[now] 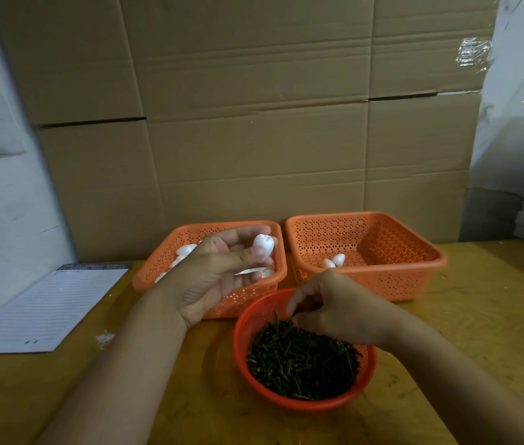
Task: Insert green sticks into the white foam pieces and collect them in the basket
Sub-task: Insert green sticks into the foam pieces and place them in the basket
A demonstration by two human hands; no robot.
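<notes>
Two orange baskets (414,252) (158,268), both speckled with punched holes, white foam pieces (334,261) inside each; another white piece (263,245) up top; a red-orange round bowl (302,403) packed with dark green sticks (302,361); yellow-brown surface (479,316); white lined pad (45,309); plain tan cardboard (254,107) behind

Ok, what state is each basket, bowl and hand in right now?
Left orange perforated basket: holds many white foam pieces.
Right orange perforated basket: holds two white foam pieces.
Round red mesh bowl: full of green sticks.
Left hand: pinching one white foam piece.
Right hand: fingers curled, picking among the sticks.
</notes>
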